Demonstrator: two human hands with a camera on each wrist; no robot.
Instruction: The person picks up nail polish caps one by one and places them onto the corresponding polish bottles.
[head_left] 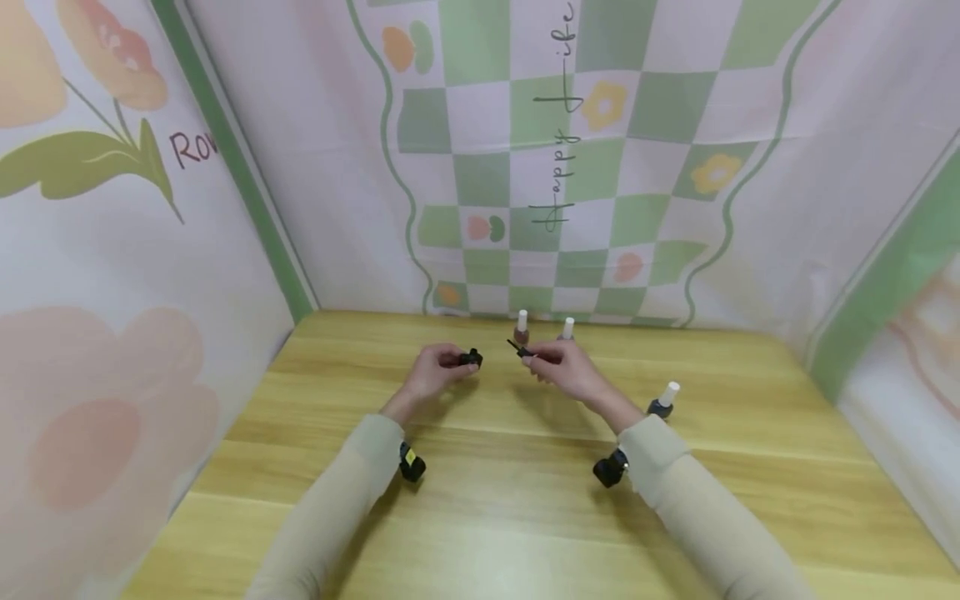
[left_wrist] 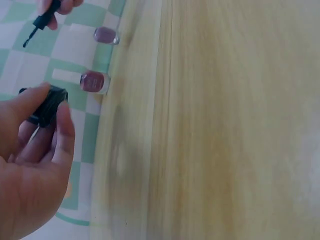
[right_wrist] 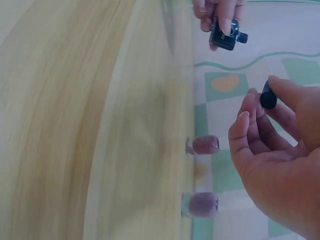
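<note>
Between thumb and fingers, my left hand holds a small dark nail polish bottle, its black neck uncapped. A black nail polish brush cap is pinched in my right hand, its thin brush pointing toward the bottle, apart from it. In the head view both hands are raised above the table, a short gap between bottle and brush. Just behind the hands stand a reddish-brown polish bottle and a mauve polish bottle, both with white caps.
A dark polish bottle with a white cap stands by the right forearm. The wooden table meets a checked green and white curtain at its back edge. Patterned fabric also hangs at the left and right sides.
</note>
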